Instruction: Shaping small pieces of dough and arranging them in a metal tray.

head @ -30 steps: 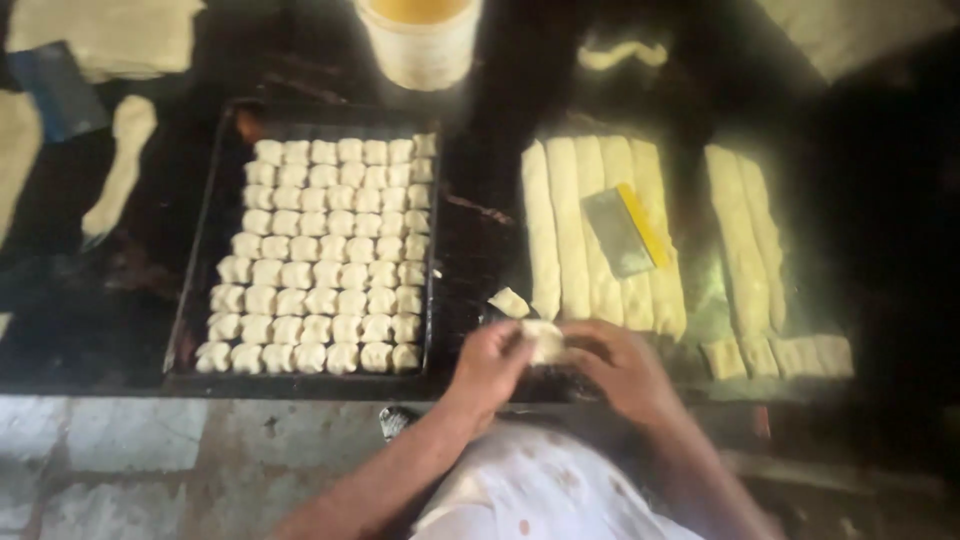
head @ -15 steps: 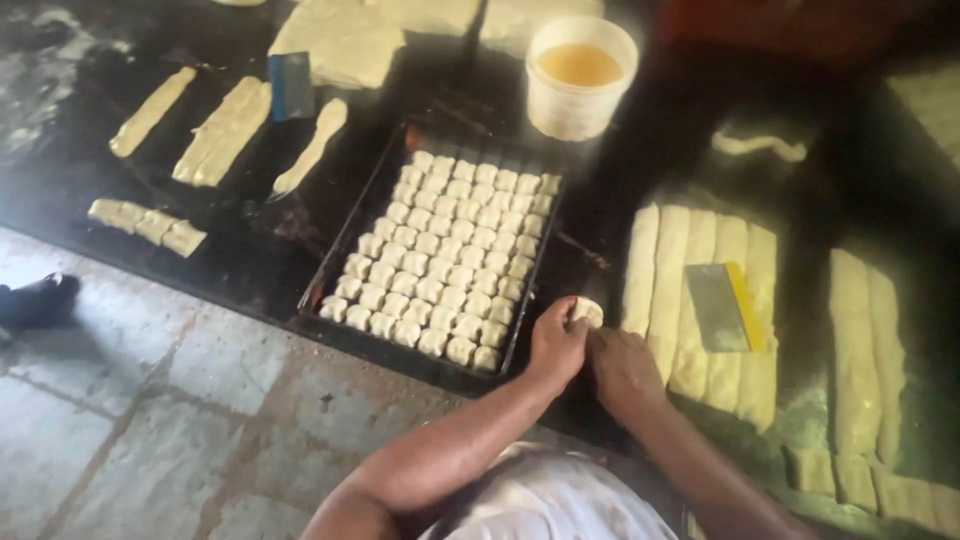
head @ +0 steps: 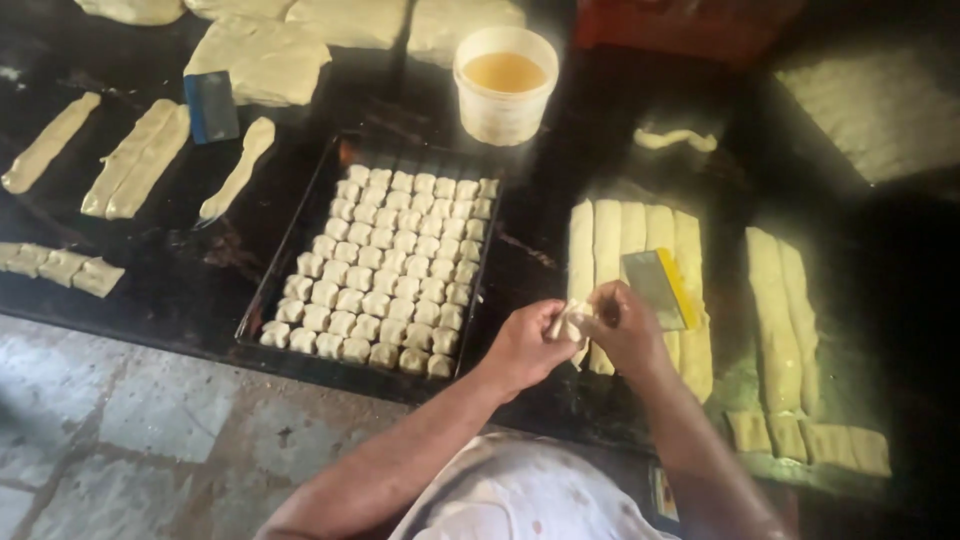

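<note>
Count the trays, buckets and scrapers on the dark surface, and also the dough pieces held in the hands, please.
Tray: 1
Bucket: 1
Scrapers: 2, a blue scraper and a yellow-edged scraper
Dough piece held between left hand and right hand: 1
Total: 5

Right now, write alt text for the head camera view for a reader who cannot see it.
Both hands, left hand and right hand, pinch a small piece of dough over a dark worktop. Left of them a black tray holds rows of dough squares; dough strips, a scraper and a bucket lie beyond.
</note>
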